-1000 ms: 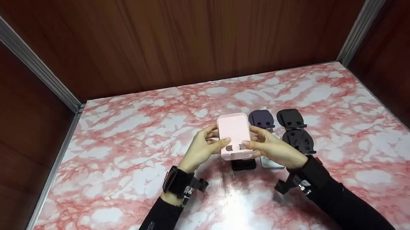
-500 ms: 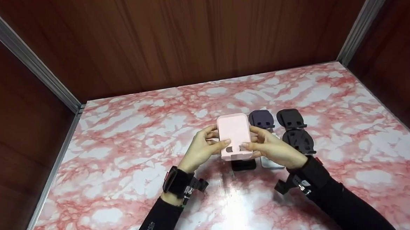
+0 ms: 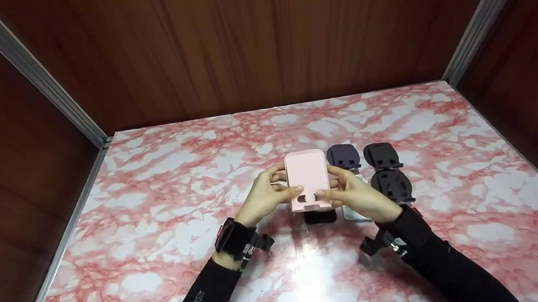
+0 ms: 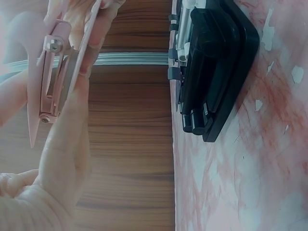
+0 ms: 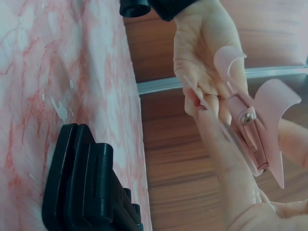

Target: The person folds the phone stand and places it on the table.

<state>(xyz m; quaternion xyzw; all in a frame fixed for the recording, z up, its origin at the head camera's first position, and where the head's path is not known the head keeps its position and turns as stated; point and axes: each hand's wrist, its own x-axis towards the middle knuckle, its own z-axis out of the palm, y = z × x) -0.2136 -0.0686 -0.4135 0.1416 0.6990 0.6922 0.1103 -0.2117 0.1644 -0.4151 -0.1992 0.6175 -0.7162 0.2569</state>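
Note:
A pink folding phone stand [image 3: 307,172] is held up over the table between both hands. My left hand [image 3: 261,197] grips its left edge, thumb on the front plate and fingers behind. On the right edge my right hand [image 3: 363,196] grips it likewise, thumb beside the small cutouts near the lower lip. In the left wrist view the stand [image 4: 33,91] appears side-on, its screwed hinge arm folded between two plates. The right wrist view shows the stand's [image 5: 274,125] curved lips and hinge. A black folded stand [image 3: 321,217] lies on the table below, partly hidden by the pink one.
Right of the hands lie a purple stand [image 3: 343,154], a black stand [image 3: 381,155] and a dark stand with cutouts [image 3: 391,183]. A white stand [image 3: 356,213] is partly covered by the right hand. Wood panels [image 3: 263,45] enclose the marbled table [image 3: 161,198].
The pink stand has tilted slightly, its lower lip now seen more edge-on. Both thumbs sit slightly lower, the right one a little further left. The other stands stay put.

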